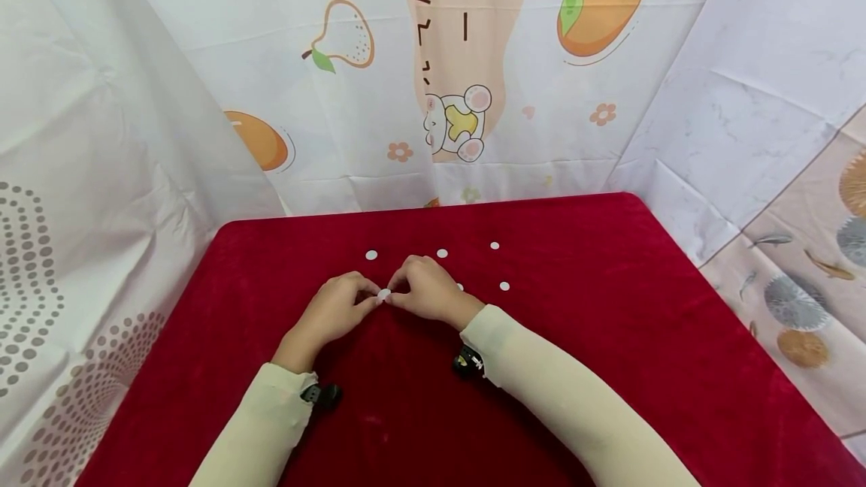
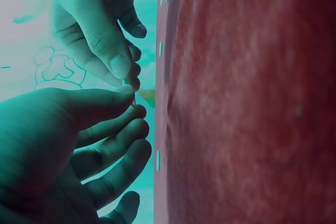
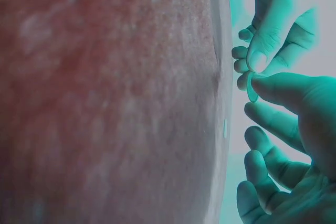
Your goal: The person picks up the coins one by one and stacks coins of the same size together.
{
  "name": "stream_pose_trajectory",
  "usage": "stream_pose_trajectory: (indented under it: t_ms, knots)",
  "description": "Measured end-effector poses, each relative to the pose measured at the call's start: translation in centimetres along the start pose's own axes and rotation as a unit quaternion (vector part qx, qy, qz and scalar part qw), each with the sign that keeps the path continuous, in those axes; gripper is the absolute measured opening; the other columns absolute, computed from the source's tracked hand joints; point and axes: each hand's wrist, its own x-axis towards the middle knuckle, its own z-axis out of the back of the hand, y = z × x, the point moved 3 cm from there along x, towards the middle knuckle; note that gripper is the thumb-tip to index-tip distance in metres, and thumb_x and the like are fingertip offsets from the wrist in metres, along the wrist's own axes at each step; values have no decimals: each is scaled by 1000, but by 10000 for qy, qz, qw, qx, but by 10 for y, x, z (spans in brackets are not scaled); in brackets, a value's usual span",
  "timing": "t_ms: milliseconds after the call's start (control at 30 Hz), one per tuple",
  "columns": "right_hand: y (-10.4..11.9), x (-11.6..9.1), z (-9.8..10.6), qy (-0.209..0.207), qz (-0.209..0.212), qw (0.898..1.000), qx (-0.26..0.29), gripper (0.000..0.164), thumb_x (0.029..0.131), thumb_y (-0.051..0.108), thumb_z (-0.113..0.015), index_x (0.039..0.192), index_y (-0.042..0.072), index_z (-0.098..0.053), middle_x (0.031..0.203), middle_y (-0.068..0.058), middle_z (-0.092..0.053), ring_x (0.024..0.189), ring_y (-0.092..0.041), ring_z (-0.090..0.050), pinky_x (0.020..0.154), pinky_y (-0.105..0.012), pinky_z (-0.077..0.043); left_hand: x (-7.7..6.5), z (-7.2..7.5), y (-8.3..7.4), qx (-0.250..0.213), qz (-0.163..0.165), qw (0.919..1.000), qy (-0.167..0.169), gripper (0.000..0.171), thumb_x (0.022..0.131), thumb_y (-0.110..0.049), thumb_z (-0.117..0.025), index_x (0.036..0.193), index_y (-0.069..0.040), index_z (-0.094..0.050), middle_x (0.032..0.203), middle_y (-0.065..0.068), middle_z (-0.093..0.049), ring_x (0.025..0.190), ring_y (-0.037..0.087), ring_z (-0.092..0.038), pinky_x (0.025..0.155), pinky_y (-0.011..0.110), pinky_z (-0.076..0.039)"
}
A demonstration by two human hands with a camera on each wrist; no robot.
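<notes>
A small white round disc point(image 1: 384, 294) is held between both hands above the red cloth. My left hand point(image 1: 336, 308) pinches its left edge between thumb and index finger. From the other side, my right hand point(image 1: 429, 290) pinches the same disc with thumb and fingertips. In the right wrist view the thin disc point(image 3: 252, 88) appears nearly edge-on, partly covered by the thumbs. The remaining fingers of each hand are loosely bent.
More white discs lie on the red-covered table point(image 1: 595, 307): one at the back left point(image 1: 371, 255), others behind and right of my right hand, including a far disc point(image 1: 495, 246) and a nearer disc point(image 1: 504, 286). Printed curtains point(image 1: 271, 36) surround the table's back and sides.
</notes>
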Motion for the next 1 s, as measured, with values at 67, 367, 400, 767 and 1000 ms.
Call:
stream_pose_trajectory:
  t_ms: [67, 367, 400, 767, 1000]
  knots:
    - [-1, -4, 3, -32, 19, 10000, 13, 17, 93, 30, -78, 105, 19, -84, 99, 7, -71, 97, -10, -60, 92, -32, -51, 0, 0, -4, 13, -56, 10000, -16, 16, 96, -24, -76, 107, -13, -81, 100, -2, -71, 91, 16, -66, 88, 41, -56]
    - [-7, -17, 13, -91, 170, 9998, 67, 17, 91, 29, -80, 104, 18, -84, 101, 5, -70, 98, -11, -61, 88, -29, -52, -3, 0, -21, 83, -290, 9994, -168, 14, 93, -25, -78, 104, -16, -82, 97, -6, -70, 87, 12, -66, 85, 39, -56]
    - [-7, -19, 14, -91, 187, 9998, 72, 17, 91, 29, -80, 105, 18, -83, 101, 5, -70, 98, -12, -61, 88, -29, -52, -4, 0, -22, 108, -339, 9992, -194, 14, 93, -26, -79, 104, -16, -82, 97, -7, -70, 87, 12, -66, 85, 39, -55]
    - [-10, -36, 24, -187, 316, 9993, 70, 17, 91, 29, -82, 105, 20, -84, 100, 6, -70, 97, -11, -60, 90, -31, -51, -7, -1, -37, 333, -405, 9982, -284, 15, 92, -28, -80, 105, -21, -82, 98, -8, -71, 92, 14, -68, 94, 51, -47]
    - [-16, -45, 26, -183, 272, 9992, 235, 17, 90, 29, -82, 106, 22, -84, 98, 10, -70, 96, -8, -59, 89, -31, -51, -9, -4, -47, 513, -449, 9971, -330, 15, 91, -30, -81, 104, -23, -83, 98, -10, -70, 93, 13, -67, 86, 44, -45]
